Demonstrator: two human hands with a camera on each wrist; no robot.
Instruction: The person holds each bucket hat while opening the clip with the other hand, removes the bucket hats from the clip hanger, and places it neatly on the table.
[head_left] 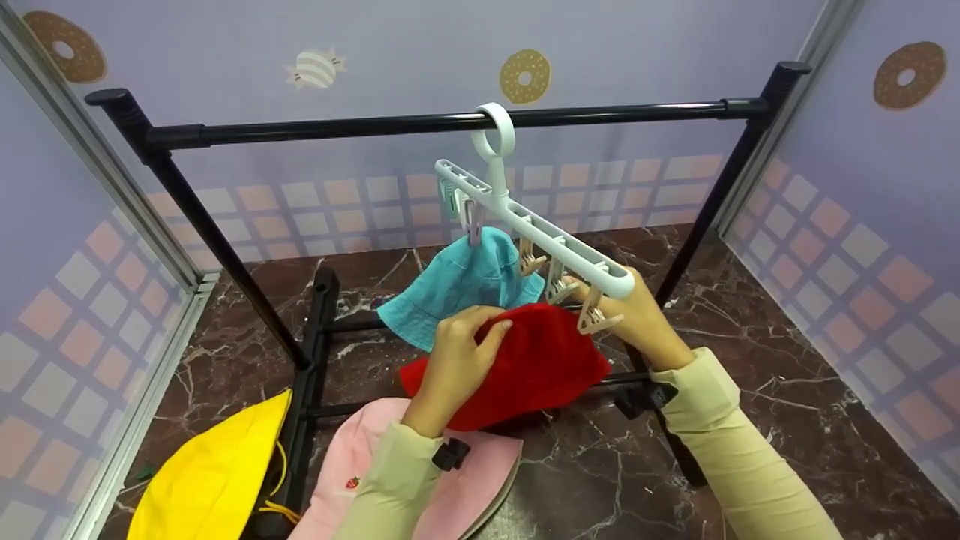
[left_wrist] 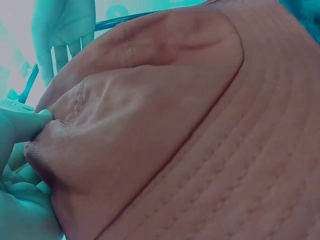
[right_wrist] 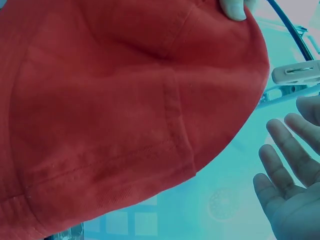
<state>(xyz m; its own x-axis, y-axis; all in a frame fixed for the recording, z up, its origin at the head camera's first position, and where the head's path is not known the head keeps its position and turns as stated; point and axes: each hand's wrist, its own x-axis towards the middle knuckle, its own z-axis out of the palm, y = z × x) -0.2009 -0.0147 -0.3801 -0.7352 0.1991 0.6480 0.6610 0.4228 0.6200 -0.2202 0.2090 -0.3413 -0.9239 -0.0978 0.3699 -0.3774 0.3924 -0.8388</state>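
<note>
My left hand (head_left: 454,360) pinches the crown of a red bucket hat (head_left: 536,375), which hangs just below the near end of a white clip hanger (head_left: 615,282). In the left wrist view, thumb and fingers grip a fold of the hat's fabric (left_wrist: 150,120). Behind the hanger's near end is my right hand (head_left: 641,319), beside the dangling clips (head_left: 598,319). The right wrist view shows that hand (right_wrist: 295,200) with fingers extended, apart from the red hat (right_wrist: 100,110). A light blue bucket hat (head_left: 457,289) hangs from a clip farther back.
The hanger's ring loops over a black rack bar (head_left: 322,129). A pink hat (head_left: 480,469) lies below my left forearm on the dark marble surface (head_left: 600,480). At the lower left lies a yellow hat (head_left: 210,472) with cords, beside the rack's foot. Patterned walls enclose the sides.
</note>
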